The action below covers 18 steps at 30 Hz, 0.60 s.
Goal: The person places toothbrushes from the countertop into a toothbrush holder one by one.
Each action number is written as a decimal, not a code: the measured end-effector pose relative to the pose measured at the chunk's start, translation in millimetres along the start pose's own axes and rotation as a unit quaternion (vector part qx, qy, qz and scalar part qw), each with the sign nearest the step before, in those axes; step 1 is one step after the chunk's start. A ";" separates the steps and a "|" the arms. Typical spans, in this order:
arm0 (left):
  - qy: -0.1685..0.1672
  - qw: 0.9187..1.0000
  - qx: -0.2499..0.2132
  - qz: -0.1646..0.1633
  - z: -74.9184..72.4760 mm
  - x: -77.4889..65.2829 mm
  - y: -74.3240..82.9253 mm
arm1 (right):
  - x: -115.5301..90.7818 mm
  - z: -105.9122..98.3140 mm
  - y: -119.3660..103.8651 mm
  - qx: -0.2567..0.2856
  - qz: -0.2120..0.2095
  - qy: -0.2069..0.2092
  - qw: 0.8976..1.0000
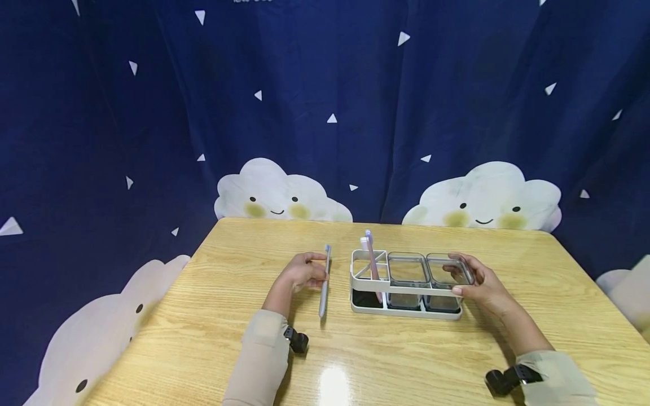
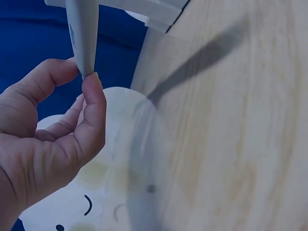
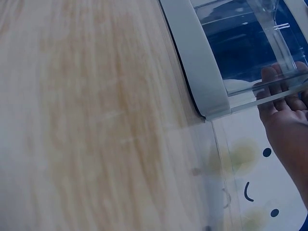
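My left hand [image 1: 303, 273] pinches a grey-blue toothbrush [image 1: 324, 296] between thumb and fingertips, just left of the holder. Its head points away from me; the handle's tapered end [image 2: 84, 38] shows in the left wrist view. A white toothbrush holder [image 1: 406, 286] with several compartments stands on the table. My right hand [image 1: 482, 285] grips its right end, thumb on the front rail and fingers behind the clear cup [image 1: 447, 270] there. Another clear cup [image 1: 408, 270] sits in the middle. A pink-handled toothbrush [image 1: 373, 265] leans in the divided left compartment.
The wooden table [image 1: 396, 355] carries the holder near its middle. Behind it hangs a dark blue curtain [image 1: 304, 67] with white triangles and smiling clouds [image 1: 274, 189]. Black wrist cameras [image 1: 299, 341] are strapped over both sleeves.
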<state>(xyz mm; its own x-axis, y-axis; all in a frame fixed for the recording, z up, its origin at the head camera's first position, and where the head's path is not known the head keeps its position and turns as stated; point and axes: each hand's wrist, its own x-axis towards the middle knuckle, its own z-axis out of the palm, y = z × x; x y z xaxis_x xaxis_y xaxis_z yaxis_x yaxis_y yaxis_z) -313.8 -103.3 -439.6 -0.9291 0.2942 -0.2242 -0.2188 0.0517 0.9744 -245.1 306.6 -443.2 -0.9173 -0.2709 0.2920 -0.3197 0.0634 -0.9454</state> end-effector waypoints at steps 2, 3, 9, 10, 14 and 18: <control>-0.001 1.000 0.000 0.006 0.0 -1.0 1.6 | -0.1 -0.2 0.7 -0.003 0.000 0.001 1.000; 0.001 1.000 -0.002 0.008 0.1 -1.3 2.4 | -0.2 -0.2 1.0 -0.005 0.000 0.001 1.000; 0.006 1.000 0.004 0.013 2.8 -5.1 9.2 | -0.3 -0.1 1.9 -0.006 0.000 0.001 1.000; 0.006 1.000 0.003 0.014 3.6 -5.6 10.5 | -0.4 -0.1 1.8 -0.008 0.001 0.002 1.000; 0.005 0.999 -0.019 0.027 8.7 -8.0 17.0 | -0.6 -0.3 1.5 -0.017 0.002 0.004 1.000; 0.013 0.997 -0.049 0.052 15.4 -12.0 26.0 | 0.0 0.3 1.0 -0.020 0.003 0.007 1.000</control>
<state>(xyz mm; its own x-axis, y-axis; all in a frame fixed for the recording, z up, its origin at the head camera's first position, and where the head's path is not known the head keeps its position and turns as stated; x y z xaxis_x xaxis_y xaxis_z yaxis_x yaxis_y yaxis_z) -303.8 -90.8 -411.4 -0.9553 0.2681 -0.1245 -0.1488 -0.0724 0.9862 -245.3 306.3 -444.2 -0.9222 -0.2575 0.2884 -0.3231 0.1038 -0.9406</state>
